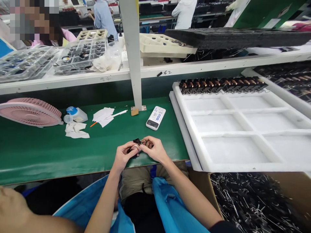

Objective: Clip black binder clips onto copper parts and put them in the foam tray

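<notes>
Over the front edge of the green bench, my two hands come together around a small black binder clip [137,141] with silver wire handles. My left hand [125,156] is closed around its left side, where a second dark piece shows between the fingers. On the right, my right hand [153,149] pinches at a wire handle. The fingers hide much of the clip, and I cannot make out whether it grips another part. A white phone-like device [156,118] with a dark screen panel lies just beyond my right hand.
To the right, a white divided tray [233,133] carries a row of black clips with copper-coloured parts [218,84]. Below it stands a carton of loose binder clips [257,204]. A pink fan [30,112], bottle [77,114] and paper scraps [103,116] lie left; a post [133,55] rises ahead.
</notes>
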### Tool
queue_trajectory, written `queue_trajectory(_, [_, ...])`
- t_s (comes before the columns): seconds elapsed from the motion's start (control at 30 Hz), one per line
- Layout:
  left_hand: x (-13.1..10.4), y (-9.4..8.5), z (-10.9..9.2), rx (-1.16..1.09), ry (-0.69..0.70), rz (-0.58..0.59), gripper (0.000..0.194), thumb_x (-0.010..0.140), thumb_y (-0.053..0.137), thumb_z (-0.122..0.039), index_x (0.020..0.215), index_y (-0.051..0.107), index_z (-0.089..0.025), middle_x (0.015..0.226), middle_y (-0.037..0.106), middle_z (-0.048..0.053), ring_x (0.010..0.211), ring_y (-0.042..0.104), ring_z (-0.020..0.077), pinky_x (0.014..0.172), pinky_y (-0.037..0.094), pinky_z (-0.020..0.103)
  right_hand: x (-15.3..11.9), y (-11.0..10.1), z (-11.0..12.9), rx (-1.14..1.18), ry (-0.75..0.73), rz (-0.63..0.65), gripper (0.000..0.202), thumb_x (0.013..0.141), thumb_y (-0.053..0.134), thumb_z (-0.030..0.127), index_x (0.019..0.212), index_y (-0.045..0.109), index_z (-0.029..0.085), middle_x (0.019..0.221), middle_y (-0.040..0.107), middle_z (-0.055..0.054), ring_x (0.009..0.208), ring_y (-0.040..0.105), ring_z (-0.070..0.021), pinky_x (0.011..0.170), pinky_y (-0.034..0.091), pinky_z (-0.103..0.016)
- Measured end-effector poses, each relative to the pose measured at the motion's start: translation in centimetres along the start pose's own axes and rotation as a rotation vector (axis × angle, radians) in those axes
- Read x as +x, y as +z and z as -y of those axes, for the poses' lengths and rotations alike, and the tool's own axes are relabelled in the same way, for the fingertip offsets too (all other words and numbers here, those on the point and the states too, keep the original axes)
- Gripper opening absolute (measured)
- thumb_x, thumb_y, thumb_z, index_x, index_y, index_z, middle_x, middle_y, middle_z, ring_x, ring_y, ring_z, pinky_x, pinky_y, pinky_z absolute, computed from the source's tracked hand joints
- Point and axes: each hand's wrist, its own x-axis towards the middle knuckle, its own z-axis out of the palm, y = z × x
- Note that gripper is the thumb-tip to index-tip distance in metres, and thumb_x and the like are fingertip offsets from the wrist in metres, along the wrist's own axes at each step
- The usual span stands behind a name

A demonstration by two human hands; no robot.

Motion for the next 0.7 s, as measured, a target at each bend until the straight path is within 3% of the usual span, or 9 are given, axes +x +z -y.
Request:
queue_trajectory(0.23, [0.1,0.3,-0.1,0.034,-0.018,0.049,0.026,0.079,0.085,-0.031,0.098,0.08,-0.014,0.083,0.074,0.007,0.067,0.068,0.0159,0.068,0.058,0.028,0.1,0.0,-0.1,0.046,0.063,-0.025,0.031,0.081,0.073,0.047,0.084,0.071,0.016,0.066,0.063,-0.001,0.055,0.05,-0.0122,0.051,0.038,-0.024])
queue_trajectory(0.43, [0.0,0.3,0.1,0.038,0.069,-0.026,0.029,0.081,0.083,-0.036,0.101,0.08,-0.015,0.111,0.072,0.013,0.071,0.068,0.0167,0.065,0.058,0.03,-0.3,-1.3,-0.4,0.247,0.153,-0.032,0.047,0.085,0.071,0.06,0.091,0.071,0.014,0.065,0.063,-0.002,0.049,0.052,-0.0122,0.047,0.042,-0.024])
queue_trajectory(0.57, [-0.2,0.5,0.1,0.093,0.028,-0.041,0.038,0.082,0.081,-0.037,0.113,0.078,-0.014,0.089,0.075,0.008,0.066,0.067,0.0151,0.068,0.057,0.028,-0.7,-2.5,-0.6,0.339,0.197,-0.019,0.058,0.08,0.073,0.071,0.085,0.07,0.014,0.066,0.064,-0.004,0.049,0.058,-0.0152,0.045,0.047,-0.026])
queue_trajectory(0.7, [-0.2,0.7,0.2,0.173,0.009,-0.058,0.042,0.077,0.085,-0.038,0.111,0.078,-0.015,0.091,0.077,0.009,0.069,0.068,0.0169,0.068,0.057,0.028,-1.2,-3.1,-0.7,0.276,0.192,0.033,0.057,0.081,0.073,0.071,0.082,0.071,0.014,0.065,0.065,-0.004,0.05,0.058,-0.0152,0.049,0.048,-0.027])
